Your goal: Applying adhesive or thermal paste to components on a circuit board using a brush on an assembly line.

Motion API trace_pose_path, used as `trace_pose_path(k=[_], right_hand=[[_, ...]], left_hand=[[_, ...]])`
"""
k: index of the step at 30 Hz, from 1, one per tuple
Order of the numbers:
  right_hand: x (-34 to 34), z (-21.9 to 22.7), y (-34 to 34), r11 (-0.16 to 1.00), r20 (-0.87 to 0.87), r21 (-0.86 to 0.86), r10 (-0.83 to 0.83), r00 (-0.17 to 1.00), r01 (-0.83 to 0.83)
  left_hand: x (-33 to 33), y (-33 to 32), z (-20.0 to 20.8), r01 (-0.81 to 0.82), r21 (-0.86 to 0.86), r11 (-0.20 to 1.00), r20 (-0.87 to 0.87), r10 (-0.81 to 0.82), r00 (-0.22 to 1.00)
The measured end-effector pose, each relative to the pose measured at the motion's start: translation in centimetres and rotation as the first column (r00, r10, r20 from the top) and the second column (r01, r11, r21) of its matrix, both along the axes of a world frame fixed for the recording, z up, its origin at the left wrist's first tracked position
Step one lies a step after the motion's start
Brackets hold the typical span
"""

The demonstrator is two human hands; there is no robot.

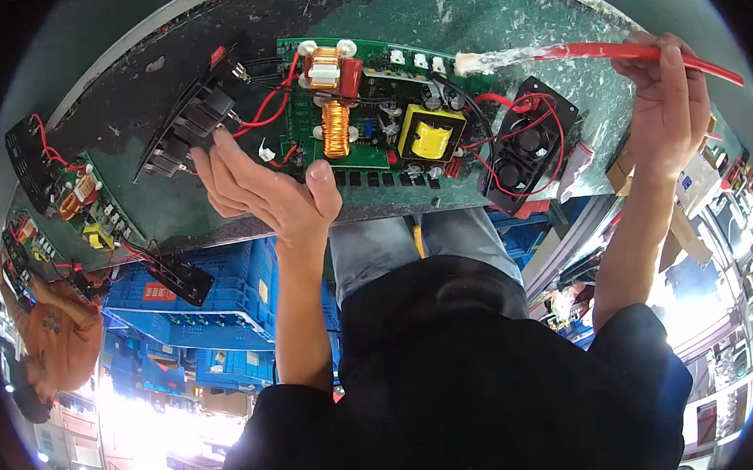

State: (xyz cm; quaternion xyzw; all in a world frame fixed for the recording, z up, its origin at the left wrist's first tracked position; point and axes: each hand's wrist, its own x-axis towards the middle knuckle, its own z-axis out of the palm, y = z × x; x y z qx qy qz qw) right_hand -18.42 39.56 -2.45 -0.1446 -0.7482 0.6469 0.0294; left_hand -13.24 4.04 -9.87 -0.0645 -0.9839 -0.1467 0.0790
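Note:
My right hand (669, 114) is closed around the red handle of a brush (589, 50). White paste coats its shaft, and its pale tip is over the far right edge of a green circuit board (367, 159). My left hand (275, 194) has its fingers stretched out, with the fingertips at a black socket panel (201, 112) wired to the board; whether they touch it I cannot tell. On the board sit a copper coil (336, 130) and a yellow transformer (431, 137). A black panel with two fans (530, 144) leans at the board's right end, joined by red and black wires.
More wired circuit boards (98, 200) lie along the green bench (432, 8) to the left. Blue crates (216, 288) stand below the near edge. Another person (63, 332) is at the far left. Cardboard (683, 238) is on the right.

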Motion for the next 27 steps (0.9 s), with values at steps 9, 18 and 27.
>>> trace_pose_path(k=[9, 18, 27], right_hand=[[0.1, 0.0, 0.1, 0.999, 0.038, 0.044, -0.030, 0.999, 0.029], [0.3, 0.0, 0.5, 0.998, 0.023, 0.045, -0.038, 0.999, 0.037], [0.4, -0.1, 0.1, 0.999, 0.020, 0.033, -0.016, 1.000, 0.015]], left_hand=[[0.0, -0.1, 0.0, 0.011, -0.009, 1.000, -0.012, -0.011, 1.000], [0.0, 0.0, -0.1, 0.019, 0.002, 1.000, -0.016, -0.019, 1.000], [0.1, -0.2, -0.1, 0.009, -0.006, 1.000, -0.007, -0.009, 1.000]])
